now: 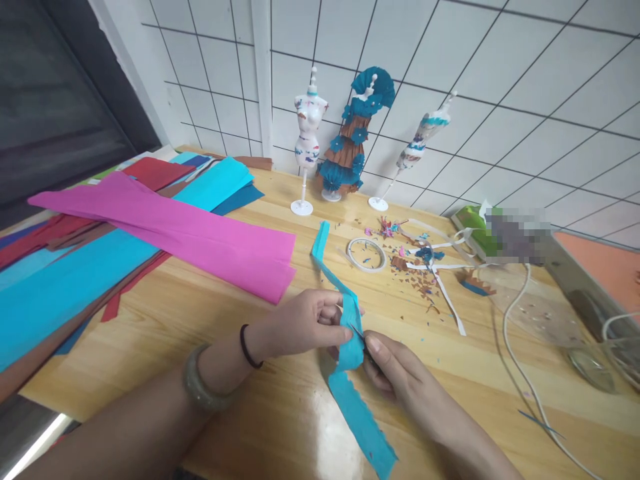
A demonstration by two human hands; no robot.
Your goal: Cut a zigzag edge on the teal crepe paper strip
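Observation:
A long turquoise crepe paper strip (361,423) with a wavy edge runs over the table and through my hands. My left hand (310,323) is closed on its middle, the thumb pressing the paper against the fingers. From the right, my right hand (400,367) grips a thin, pointed metal tool (357,331); its tip touches the strip beside my left thumb. My fingers cover most of the tool, so its exact kind is hidden. The strip's narrow, folded far end lies on the table, and its wider near end hangs toward me.
Folded crepe paper sheets (220,240) are piled at left. Three small mannequins (307,133) stand by the tiled wall, the middle one in a paper dress. A tape roll (367,255), paper scraps (423,283), a white cable (515,320) and a thin blue tool (541,423) lie right.

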